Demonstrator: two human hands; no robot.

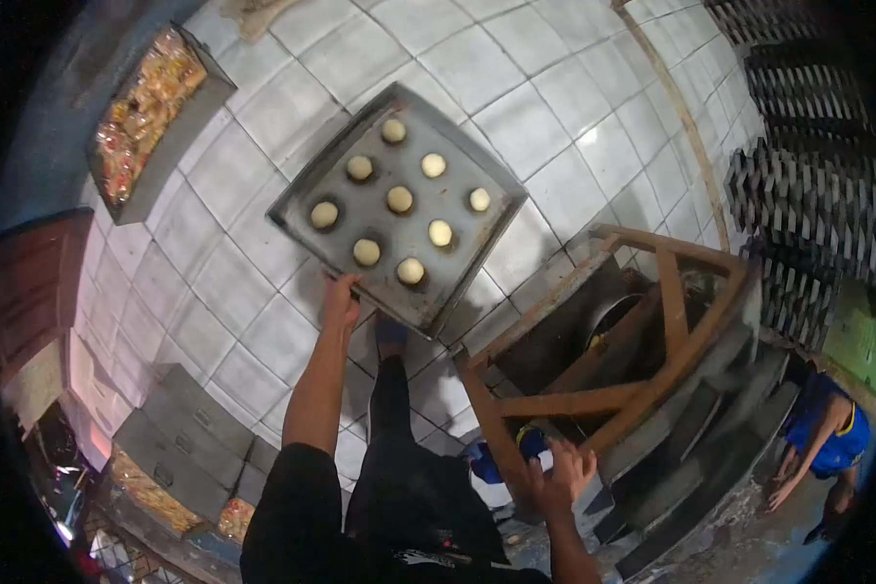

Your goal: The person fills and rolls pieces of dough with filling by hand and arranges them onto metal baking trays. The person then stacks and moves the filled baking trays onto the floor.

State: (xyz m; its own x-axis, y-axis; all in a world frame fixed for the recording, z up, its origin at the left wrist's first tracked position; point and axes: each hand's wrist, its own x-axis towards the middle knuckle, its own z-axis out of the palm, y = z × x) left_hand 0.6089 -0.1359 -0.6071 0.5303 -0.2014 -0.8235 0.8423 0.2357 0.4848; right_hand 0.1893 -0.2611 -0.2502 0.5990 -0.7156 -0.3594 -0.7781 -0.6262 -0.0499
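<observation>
A square metal baking tray (pixel 362 211) is held out over the tiled floor, tilted cornerwise in view. Several round pale dough balls (pixel 399 200) sit spaced out in rows on it. My left hand (pixel 339 298) grips the tray's near left edge, its fingers partly hidden under the rim. My right hand (pixel 563 475) is empty, fingers apart, beside the near end of a wooden frame (pixel 574 406). Whether it touches the wood I cannot tell.
Grey boxes with wrapped colourful contents (pixel 151 117) stand at upper left and lower left. Dark stacked trays (pixel 691 467) lie right of the wooden frame. Another person in a blue shirt (pixel 837 428) is at far right. Patterned dark blocks (pixel 798 195) line the right wall.
</observation>
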